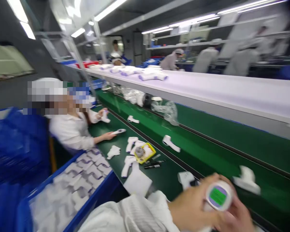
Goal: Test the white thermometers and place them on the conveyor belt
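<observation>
Two hands: left hand (195, 206) and right hand (234, 214) meet low in the head view, both wrapped around one thermometer (217, 196).
Grip: left fingers curl over its near side, right fingers cup it from below; hands together, clamped on it.
Thermometer: white body, its green lit screen turned up toward the camera, held just above the green bench (207, 151).
Progress: screen glows, so this unit seems powered and under check; many loose white thermometers (130, 154) lie on the bench, apparently not yet handled.
Nearby: yellow tray (145, 153) and dark pens (153, 165) sit well ahead of the hands; blue crate (96, 196) of units to the left.
Co-worker: a seated person's hand (108, 136) holds another thermometer farther along.
</observation>
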{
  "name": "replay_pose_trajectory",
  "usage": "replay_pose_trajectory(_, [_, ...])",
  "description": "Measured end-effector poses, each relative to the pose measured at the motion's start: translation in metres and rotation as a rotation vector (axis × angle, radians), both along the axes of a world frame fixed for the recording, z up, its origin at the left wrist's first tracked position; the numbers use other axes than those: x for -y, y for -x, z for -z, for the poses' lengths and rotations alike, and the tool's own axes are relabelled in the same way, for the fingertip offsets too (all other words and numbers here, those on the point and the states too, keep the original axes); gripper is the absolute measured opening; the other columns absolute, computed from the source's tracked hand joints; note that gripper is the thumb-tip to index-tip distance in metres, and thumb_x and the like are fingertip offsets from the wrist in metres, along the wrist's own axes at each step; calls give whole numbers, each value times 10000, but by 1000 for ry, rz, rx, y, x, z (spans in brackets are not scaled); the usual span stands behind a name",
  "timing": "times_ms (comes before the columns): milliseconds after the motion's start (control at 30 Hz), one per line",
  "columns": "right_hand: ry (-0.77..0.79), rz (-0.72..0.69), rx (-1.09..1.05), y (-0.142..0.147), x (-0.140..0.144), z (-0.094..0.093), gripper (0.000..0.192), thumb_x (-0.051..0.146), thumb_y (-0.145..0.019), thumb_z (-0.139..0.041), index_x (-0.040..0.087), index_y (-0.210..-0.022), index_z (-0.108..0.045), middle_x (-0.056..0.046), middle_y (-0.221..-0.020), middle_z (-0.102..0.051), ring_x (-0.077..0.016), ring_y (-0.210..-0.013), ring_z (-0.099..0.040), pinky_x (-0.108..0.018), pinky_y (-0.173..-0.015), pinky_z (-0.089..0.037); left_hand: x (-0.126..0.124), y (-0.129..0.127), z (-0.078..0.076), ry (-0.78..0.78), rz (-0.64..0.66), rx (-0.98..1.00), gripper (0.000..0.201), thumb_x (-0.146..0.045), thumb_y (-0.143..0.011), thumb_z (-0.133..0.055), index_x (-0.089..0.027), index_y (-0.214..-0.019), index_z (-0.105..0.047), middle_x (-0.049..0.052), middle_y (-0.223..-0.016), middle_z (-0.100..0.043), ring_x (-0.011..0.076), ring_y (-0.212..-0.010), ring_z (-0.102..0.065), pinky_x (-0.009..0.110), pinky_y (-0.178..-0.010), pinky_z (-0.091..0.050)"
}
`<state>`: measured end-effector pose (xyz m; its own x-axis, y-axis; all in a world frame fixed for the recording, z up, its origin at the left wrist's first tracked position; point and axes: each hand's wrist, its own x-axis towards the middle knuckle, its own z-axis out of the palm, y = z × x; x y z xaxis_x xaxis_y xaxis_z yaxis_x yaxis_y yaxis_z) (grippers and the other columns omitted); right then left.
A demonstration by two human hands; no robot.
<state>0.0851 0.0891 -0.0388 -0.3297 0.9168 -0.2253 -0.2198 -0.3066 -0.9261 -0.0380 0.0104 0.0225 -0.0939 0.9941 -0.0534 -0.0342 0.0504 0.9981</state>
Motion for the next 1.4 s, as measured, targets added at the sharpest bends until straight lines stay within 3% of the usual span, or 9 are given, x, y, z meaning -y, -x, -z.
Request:
replay_pose_trajectory(167, [113, 70, -274, 11, 13, -26, 388, 469, -719, -703, 300, -1065, -654, -22, -847, -716, -223, -717, -661, -347, -627, -553, 5, -10, -12, -49, -7, -5, 721, -365, -838, -665, -265, -1488, -368, 83, -1379, -569, 289, -1187, -591, 426, -1017, -487])
replay_pose_trajectory(400, [187, -67, -450, 14, 21, -38, 337, 433, -737, -659, 309, -1045, -597, 40, -744, -654, -171, -560, -587, -289, -466, -488, 16, -16, -15, -44, 1, -55, 656, -322, -890, -614, -380, -1479, -332, 21, -1453, -493, 261, -1210, -575, 394, -990, -504])
replay_pose_trajectory(667, [142, -188, -481, 16, 19, -36, 306, 469, -789, -592, 311, -1045, -534, 64, -648, -566, -120, -383, -441, -246, -351, -395, 20, -14, -14, -23, 2, -86, 654, -354, -904, -599, -343, -1493, -315, 68, -1417, -522, 256, -1100, -631, 365, -896, -537])
replay_pose_trajectory(900, [107, -220, -534, 13, 23, -30, 411, 449, -774, -665, 327, -1124, -486, 43, -768, -605, -116, -403, -485, -213, -271, -362, 21, -14, -15, 3, -3, -52, 658, -361, -914, -580, -291, -1502, -293, 71, -1199, -646, 146, -717, -642, 289, -705, -556])
replay_pose_trajectory(1133, [74, -312, -581, 14, 20, -26, 365, 425, -845, -611, 329, -1150, -434, 55, -749, -591, -102, -351, -485, -205, -245, -392, 18, -13, -15, 17, -22, -2, 656, -298, -902, -589, -286, -1491, -300, 65, -1243, -619, 129, -733, -630, 237, -639, -553])
replay_pose_trajectory(1300, [42, -341, -602, 16, 21, -27, 475, 399, -791, -694, 336, -1175, -422, 63, -718, -593, -74, -292, -425, -181, -228, -346, 17, -11, -14, 24, -29, 9, 692, -318, -911, -581, -276, -1516, -247, 67, -1235, -632, 124, -684, -605, 264, -659, -551])
replay_pose_trajectory(1400, [63, -315, -553, 18, 20, -30, 464, 394, -781, -704, 335, -1165, -450, 61, -704, -589, -77, -295, -408, -190, -234, -333, 16, -10, -12, 15, -29, 14, 665, -328, -927, -556, -309, -1516, -248, 63, -1325, -584, 168, -842, -647, 307, -768, -552])
